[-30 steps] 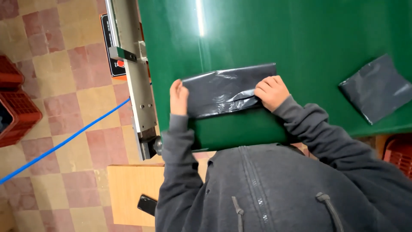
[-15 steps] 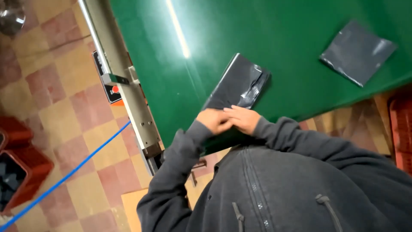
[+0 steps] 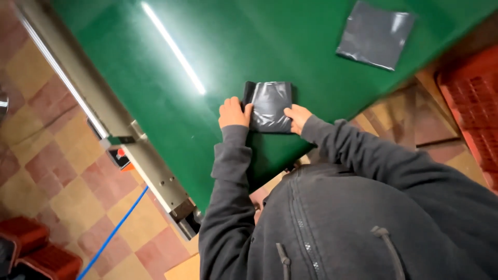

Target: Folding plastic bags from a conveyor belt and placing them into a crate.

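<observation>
A folded dark grey plastic bag (image 3: 269,106) is pressed flat on the green worktop (image 3: 207,46), near its near edge. Its left side is touched by the left hand (image 3: 233,112), fingers curled narrow against it, and its right corner is pinched by the right hand (image 3: 296,116). A second grey bag (image 3: 375,34) is seen lying flat, well apart, far right.

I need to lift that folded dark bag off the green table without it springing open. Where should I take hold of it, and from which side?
Probably best by its two side edges, from the near edge of the green table. The folded dark bag lies flat as a compact rectangle, with the left hand and right hand already at its near corners. Pinching each side with the fingers should keep the layers together.
</observation>
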